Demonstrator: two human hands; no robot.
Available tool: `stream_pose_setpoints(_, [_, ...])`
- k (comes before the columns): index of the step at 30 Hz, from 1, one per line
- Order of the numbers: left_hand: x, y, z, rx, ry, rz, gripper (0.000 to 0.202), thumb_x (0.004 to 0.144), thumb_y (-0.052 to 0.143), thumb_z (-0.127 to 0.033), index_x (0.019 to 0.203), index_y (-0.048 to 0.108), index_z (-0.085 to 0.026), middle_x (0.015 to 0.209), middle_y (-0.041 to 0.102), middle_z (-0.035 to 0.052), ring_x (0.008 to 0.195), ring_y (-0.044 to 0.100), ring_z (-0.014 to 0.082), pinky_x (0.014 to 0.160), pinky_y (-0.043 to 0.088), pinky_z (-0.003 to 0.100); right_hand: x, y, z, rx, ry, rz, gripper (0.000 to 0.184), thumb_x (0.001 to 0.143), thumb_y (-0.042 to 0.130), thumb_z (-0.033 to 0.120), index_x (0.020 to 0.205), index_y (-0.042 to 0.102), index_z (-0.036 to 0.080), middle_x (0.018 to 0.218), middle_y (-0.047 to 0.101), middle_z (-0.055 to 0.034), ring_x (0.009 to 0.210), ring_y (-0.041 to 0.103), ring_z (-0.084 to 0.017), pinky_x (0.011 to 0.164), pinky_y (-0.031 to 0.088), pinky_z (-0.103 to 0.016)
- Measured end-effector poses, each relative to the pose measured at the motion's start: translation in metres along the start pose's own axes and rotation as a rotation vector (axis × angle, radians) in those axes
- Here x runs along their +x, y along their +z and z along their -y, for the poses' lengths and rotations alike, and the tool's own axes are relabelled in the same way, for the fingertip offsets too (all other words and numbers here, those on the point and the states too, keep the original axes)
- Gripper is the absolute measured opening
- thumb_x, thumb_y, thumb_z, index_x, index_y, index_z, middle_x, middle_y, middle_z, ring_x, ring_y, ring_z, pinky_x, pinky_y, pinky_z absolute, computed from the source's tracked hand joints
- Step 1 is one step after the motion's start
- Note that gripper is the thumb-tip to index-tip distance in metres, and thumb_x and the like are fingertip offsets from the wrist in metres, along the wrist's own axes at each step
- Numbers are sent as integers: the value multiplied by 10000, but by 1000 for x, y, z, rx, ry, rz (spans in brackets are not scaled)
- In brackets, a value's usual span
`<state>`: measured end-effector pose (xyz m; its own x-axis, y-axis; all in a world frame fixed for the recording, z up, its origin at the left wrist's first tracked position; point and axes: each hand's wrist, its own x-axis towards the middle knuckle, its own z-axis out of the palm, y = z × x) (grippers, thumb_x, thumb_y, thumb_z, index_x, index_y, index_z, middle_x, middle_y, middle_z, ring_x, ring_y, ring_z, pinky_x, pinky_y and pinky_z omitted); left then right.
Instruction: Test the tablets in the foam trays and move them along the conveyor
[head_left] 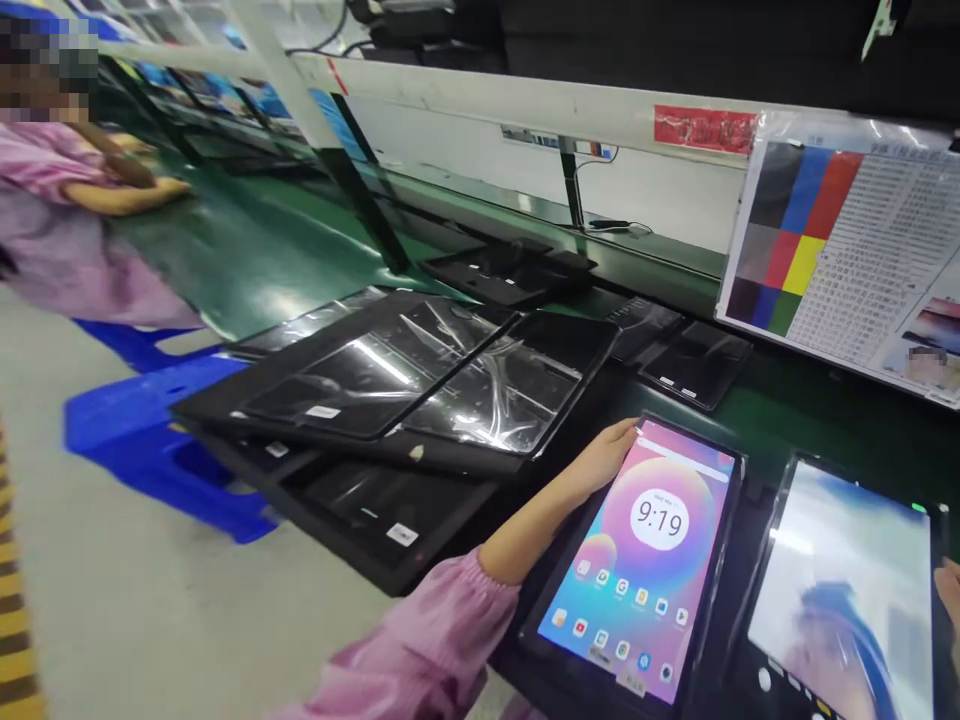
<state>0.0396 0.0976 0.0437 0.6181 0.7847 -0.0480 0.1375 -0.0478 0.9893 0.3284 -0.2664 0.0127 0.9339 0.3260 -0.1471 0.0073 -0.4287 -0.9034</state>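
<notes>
A tablet with a lit home screen showing 9:19 is tilted up in front of me. My left hand grips its upper left edge, with the fingertips partly hidden at the rim. To its right is a second tablet, its screen lit with a camera picture and controls along the bottom. Only a sliver of my right hand shows at the frame's right border, beside the second tablet's right edge. Whether it grips that tablet cannot be made out.
Black trays carrying film-covered dark tablets are stacked at my left. More dark tablets lie farther back on the green bench. A colour chart sheet hangs at right. Blue stools and a seated person in pink are at left.
</notes>
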Motion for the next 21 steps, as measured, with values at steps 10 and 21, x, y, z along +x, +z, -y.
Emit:
stream_pose_setpoints(10, [-63, -33, -20, 257, 47, 202, 538, 969, 554, -606, 1374, 668, -270, 1499, 627, 68, 1423, 559, 306, 1235, 396, 494, -58, 14, 7, -21, -48, 11, 752, 876, 611, 718, 1442, 546, 226, 1297, 707, -130, 1160, 691, -371, 899, 629, -492])
stream_pose_setpoints(21, [22, 57, -15, 818, 532, 299, 469, 1055, 417, -435, 1249, 717, -131, 1298, 740, 151, 1238, 683, 307, 1077, 537, 438, -139, 51, 33, -716, -1387, 824, 331, 1007, 650, 480, 1322, 645, 379, 1556, 519, 32, 1407, 527, -324, 1035, 590, -515])
